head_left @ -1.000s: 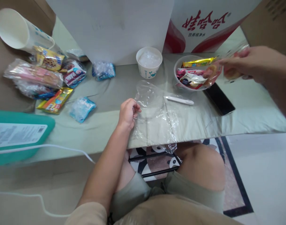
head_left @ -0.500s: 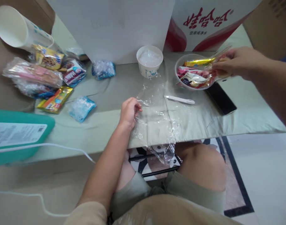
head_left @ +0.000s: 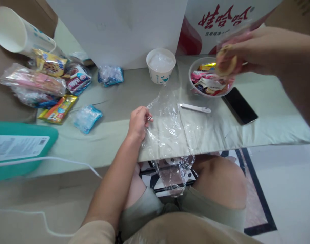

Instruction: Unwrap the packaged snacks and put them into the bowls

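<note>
My left hand (head_left: 139,122) pinches the edge of a clear plastic bag (head_left: 170,135) that lies on the grey-green tabletop (head_left: 114,135) and hangs over its front edge above my knees. My right hand (head_left: 256,51) is raised above a clear bowl (head_left: 192,88) full of wrapped snacks and grips a wrapped round pastry (head_left: 226,62) in pink-clear packaging. A white pen-like stick (head_left: 194,108) lies between the bag and the bowl.
A white paper cup (head_left: 161,66) stands at the back centre, a black phone (head_left: 240,106) lies right of the bowl. Several snack packets (head_left: 48,84) and a tipped paper cup (head_left: 15,28) lie at the left. A teal box (head_left: 17,149) with a white cable sits at the near left.
My right hand has lifted the wrapped pastry up and away from the bowl. The plastic bag has slid further over the table's front edge. My left hand stayed put.
</note>
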The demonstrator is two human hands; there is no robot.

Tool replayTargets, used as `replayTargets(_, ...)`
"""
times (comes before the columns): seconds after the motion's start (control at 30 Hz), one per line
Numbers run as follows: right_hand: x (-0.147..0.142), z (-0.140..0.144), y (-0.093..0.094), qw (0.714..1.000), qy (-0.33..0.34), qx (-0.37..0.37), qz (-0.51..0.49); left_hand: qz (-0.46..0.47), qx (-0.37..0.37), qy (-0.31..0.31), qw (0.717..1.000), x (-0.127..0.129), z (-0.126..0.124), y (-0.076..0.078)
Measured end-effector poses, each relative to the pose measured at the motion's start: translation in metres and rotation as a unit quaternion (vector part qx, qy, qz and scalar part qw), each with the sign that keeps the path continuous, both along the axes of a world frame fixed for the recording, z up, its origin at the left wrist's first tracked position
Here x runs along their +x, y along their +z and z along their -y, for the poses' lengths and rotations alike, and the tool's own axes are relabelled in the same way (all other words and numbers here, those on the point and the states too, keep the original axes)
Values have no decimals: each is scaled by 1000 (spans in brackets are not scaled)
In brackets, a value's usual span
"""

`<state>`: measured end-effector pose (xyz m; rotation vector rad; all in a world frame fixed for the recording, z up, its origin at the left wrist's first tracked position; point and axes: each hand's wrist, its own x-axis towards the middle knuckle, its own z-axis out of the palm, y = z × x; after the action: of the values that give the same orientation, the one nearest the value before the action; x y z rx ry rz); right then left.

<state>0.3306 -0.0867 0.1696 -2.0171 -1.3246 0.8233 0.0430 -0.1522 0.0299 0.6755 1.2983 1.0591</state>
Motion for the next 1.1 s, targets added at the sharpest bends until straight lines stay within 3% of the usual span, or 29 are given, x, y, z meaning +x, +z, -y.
replayTargets(0.07,-15,-14,-6,998,-47,-44,18,3,1,-2,1000,0,0,0)
replayTargets(0.17,-28,-30,-13,993,-47,-72,76,7,3,-5,1000,-1,1,0)
replayTargets(0.3,-36,-39,-12,960,47,-160,223,24,6,-11,1000,-3,1,-2)
replayTargets(0.4,-41,-41,-10,921,103,-157,340,26,2,-13,1000,-4,0,-3)
replayTargets(0.5,-45,-43,-14,942,80,-152,288,24,6,-20,1000,-4,0,-3)
replayTargets(0.63,-45,-48,-22,976,-16,-141,166,24,4,-25,999,-5,1,-3)
replayTargets(0.77,-39,-50,-24,982,-74,-116,126,17,4,-28,999,-6,1,-3)
replayTargets(0.9,-37,-40,-26,976,-33,-110,182,6,8,-31,999,-5,0,-3)
replayTargets(1.1,-41,-40,-20,913,73,-180,360,6,5,-28,1000,-3,1,-2)
